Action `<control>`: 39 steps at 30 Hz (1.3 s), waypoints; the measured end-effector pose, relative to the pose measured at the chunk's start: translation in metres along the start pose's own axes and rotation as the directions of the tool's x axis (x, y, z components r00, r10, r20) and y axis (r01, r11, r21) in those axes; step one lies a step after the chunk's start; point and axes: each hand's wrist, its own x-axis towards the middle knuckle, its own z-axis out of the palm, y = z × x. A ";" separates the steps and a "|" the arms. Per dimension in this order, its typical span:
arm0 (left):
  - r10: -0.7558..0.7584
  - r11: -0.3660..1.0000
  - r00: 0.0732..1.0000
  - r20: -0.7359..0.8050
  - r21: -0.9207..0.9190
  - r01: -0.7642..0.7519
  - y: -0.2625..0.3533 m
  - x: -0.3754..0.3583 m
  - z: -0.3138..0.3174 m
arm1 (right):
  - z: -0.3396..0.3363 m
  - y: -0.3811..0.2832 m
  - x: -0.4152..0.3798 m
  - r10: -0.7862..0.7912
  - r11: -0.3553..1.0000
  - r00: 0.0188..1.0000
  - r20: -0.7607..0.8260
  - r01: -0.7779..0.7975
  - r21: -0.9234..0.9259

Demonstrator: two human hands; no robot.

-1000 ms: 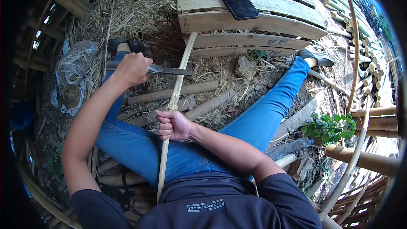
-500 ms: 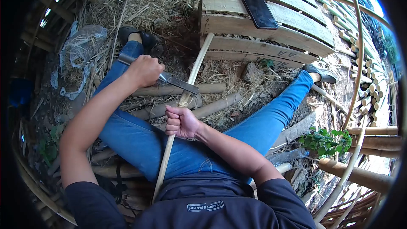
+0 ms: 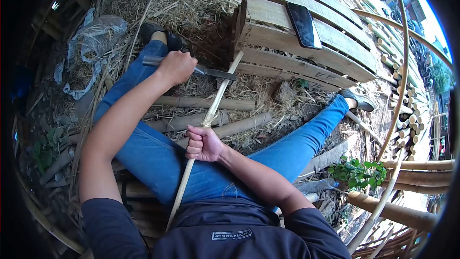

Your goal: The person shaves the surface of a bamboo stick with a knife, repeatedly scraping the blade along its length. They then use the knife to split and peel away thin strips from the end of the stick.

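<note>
I sit on the ground with my legs in blue jeans spread apart. My right hand (image 3: 203,144) grips a thin pale bamboo strip (image 3: 219,96) near its middle; the strip runs from my lap up to a wooden pallet (image 3: 287,55), its far end resting against the pallet's edge. In my left hand (image 3: 176,66) is a knife (image 3: 216,74), held by the handle. Its dark blade points right and meets the strip near its upper end.
A black phone (image 3: 305,25) lies on the pallet. Short bamboo poles (image 3: 230,127) lie on straw between my legs. A crumpled plastic bag (image 3: 96,36) is at upper left. Stacked bamboo poles (image 3: 417,168) and a green plant (image 3: 357,172) are at right.
The knife came down along the strip to just above my right hand, then moved back up to the strip's upper end. My view turned left, shifting the pallet and phone to the right.
</note>
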 end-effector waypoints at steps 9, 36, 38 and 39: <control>-0.459 0.706 0.874 -0.158 -0.663 0.251 0.052 -0.075 -0.021 | 0.008 -0.004 -0.010 -0.058 0.997 0.998 -0.037 0.056 -0.049; -0.686 -0.167 0.674 0.274 -0.961 0.220 0.114 -0.098 0.042 | 0.009 -0.035 -0.014 -0.175 0.968 0.982 -0.072 0.158 -0.195; -0.667 -0.212 0.677 0.311 -0.950 0.227 0.108 -0.101 0.046 | 0.011 -0.033 -0.018 -0.199 0.953 0.968 -0.153 0.155 -0.259; -0.686 -0.203 0.665 0.295 -0.956 0.214 0.108 -0.101 0.046 | 0.016 -0.032 -0.020 -0.214 0.944 0.958 -0.192 0.152 -0.292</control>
